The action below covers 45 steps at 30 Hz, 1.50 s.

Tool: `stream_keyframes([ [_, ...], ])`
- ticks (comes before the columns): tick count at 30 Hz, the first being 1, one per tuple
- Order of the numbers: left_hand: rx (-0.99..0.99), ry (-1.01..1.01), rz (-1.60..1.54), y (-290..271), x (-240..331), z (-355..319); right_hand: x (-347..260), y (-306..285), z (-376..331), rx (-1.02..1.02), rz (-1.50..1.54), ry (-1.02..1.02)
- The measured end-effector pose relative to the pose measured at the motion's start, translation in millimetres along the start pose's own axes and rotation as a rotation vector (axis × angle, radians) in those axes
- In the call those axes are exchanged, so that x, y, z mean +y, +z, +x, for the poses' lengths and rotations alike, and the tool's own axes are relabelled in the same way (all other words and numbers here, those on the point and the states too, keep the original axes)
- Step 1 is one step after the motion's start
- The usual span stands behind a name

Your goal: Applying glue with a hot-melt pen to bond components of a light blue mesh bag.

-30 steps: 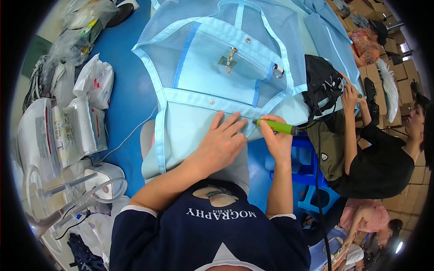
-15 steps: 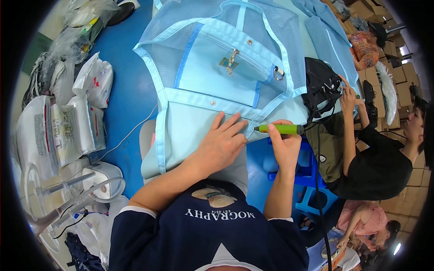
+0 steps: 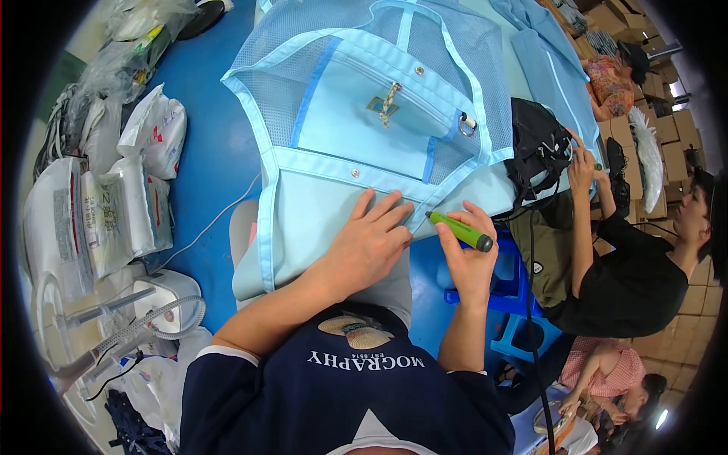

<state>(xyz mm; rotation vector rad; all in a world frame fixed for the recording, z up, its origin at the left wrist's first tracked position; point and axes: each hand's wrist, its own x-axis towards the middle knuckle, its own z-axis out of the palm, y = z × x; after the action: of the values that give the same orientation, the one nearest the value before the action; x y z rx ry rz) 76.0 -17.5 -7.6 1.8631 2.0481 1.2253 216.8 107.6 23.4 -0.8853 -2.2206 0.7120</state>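
Note:
A light blue bag with mesh panels, straps and a zipped pocket lies spread out in front of me. My left hand rests on its near part, fingers spread over the fabric below a trimmed band. In my right hand is a green pen-shaped tool with black ends, held between thumb and fingers. Its thin tip points left, close to the bag's pale blue edging; whether it touches cannot be made out.
White plastic-wrapped packages and a white device with a hose line the left side. At right a co-worker handles a black bag. A blue stool stands below, and a dark cable hangs nearby.
The green tool has turned in my right hand, its rear end swinging down and toward me. My right hand has shifted slightly left. The left hand stays on the bag.

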Motion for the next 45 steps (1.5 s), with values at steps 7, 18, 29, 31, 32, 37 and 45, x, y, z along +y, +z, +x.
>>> stream_keyframes([
  [7,0.006,0.007,0.006,0,-1,-1,1,1,1,0.012,0.043,0.065],
  [18,-0.015,-0.005,0.054,2,1,-1,3,4,0,-0.013,0.158,0.079],
  [29,-0.039,-0.002,0.119,2,2,0,5,8,3,0.035,0.272,0.152],
  [31,-0.044,0.001,0.116,3,1,0,6,5,0,0.002,0.170,0.025],
  [32,-0.049,0.001,0.114,3,2,-1,7,4,-2,-0.034,0.069,-0.103],
  [37,-0.029,0.000,0.120,3,3,-2,7,6,3,-0.002,0.251,0.085],
  [45,0.006,0.040,0.126,3,0,0,3,6,1,-0.018,0.198,0.016],
])
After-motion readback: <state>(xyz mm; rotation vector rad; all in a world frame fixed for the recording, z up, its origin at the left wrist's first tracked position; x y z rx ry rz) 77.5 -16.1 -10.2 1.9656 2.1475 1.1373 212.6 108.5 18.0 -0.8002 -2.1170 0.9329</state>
